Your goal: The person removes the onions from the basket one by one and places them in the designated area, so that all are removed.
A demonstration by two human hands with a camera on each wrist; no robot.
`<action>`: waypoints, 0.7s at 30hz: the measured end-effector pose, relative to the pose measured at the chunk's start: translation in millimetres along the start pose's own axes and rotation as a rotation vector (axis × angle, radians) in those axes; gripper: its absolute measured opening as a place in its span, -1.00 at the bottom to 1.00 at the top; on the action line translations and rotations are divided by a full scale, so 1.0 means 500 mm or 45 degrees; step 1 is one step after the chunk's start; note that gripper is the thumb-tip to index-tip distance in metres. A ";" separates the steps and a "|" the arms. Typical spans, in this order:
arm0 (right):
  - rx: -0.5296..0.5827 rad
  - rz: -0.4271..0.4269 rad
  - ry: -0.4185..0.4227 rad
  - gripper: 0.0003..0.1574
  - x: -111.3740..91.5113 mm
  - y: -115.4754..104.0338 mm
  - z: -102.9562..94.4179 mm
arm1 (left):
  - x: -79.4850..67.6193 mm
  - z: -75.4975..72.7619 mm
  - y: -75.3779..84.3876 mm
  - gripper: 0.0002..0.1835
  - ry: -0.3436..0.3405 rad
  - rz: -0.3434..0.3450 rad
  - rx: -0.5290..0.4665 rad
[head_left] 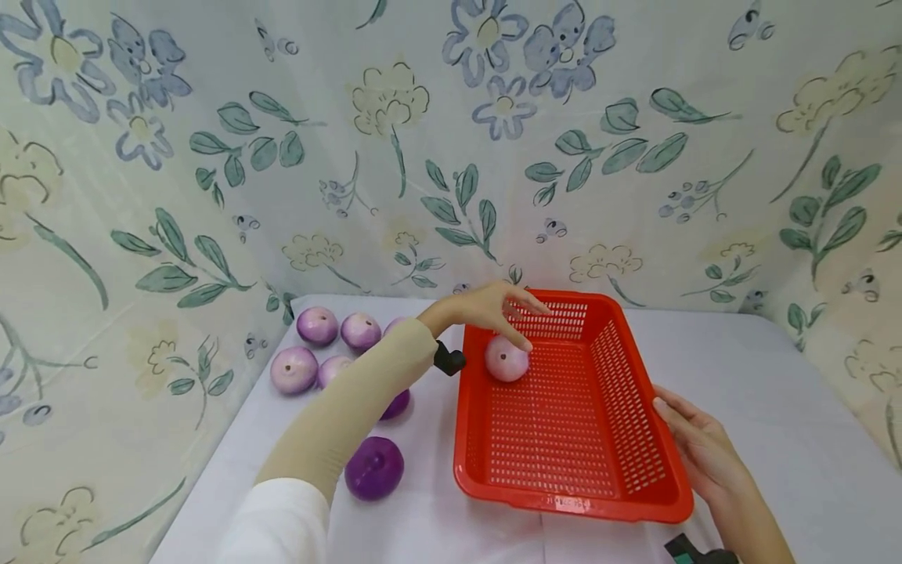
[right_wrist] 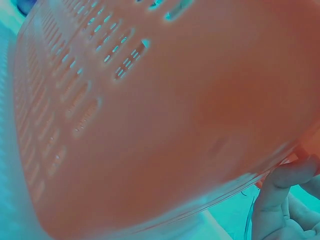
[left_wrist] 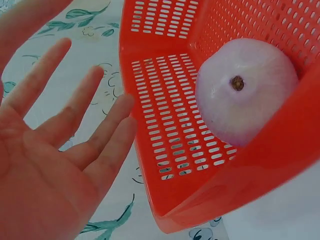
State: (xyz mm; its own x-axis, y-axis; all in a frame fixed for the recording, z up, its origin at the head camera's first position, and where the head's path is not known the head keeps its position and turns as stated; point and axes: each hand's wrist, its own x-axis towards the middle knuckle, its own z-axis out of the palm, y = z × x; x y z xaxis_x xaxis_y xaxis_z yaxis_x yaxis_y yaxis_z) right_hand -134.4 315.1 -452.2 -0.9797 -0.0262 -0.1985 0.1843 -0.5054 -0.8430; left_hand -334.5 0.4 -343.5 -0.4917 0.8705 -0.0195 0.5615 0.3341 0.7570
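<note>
A red plastic basket [head_left: 564, 501] with slotted walls stands on the white table. One pale purple onion [head_left: 506, 362] lies in its far left corner. Above that corner my left hand [head_left: 489, 305] hovers with fingers spread, holding nothing; the left wrist view shows the palm [left_wrist: 45, 165] beside the basket's rim and the onion [left_wrist: 245, 92] apart from it. My right hand [head_left: 708, 450] grips the basket's right rim. In the right wrist view its curled fingers [right_wrist: 285, 190] are at the rim, partly cut off by the frame.
Left of the basket lie several pale purple onions [head_left: 294, 370], some partly hidden behind my left forearm. A dark purple onion [head_left: 374, 468] sits closer to me, another dark one [head_left: 397, 405] beside the sleeve. Floral cloth [head_left: 395, 157] hangs behind the table.
</note>
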 end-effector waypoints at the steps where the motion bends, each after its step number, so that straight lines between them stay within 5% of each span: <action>1: -0.003 -0.003 -0.001 -0.65 0.000 0.001 0.000 | 0.005 -0.001 -0.002 -0.32 -0.036 0.008 -0.010; 12: -0.023 0.014 0.018 -0.67 0.001 -0.002 0.001 | 0.052 -0.018 -0.026 -0.39 -0.327 -0.053 -0.005; 21: -0.031 0.033 0.055 -0.68 0.001 -0.004 -0.001 | 0.074 -0.022 -0.052 -0.44 -0.381 -0.244 0.094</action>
State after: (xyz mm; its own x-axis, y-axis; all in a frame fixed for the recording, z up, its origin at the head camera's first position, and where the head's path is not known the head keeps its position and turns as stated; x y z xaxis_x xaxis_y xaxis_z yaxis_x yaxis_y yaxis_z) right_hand -135.4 316.3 -450.9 -0.9705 -0.0016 -0.2411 0.2117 -0.4842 -0.8490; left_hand -374.7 20.2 -357.0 -0.3824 0.8531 -0.3550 0.5301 0.5172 0.6719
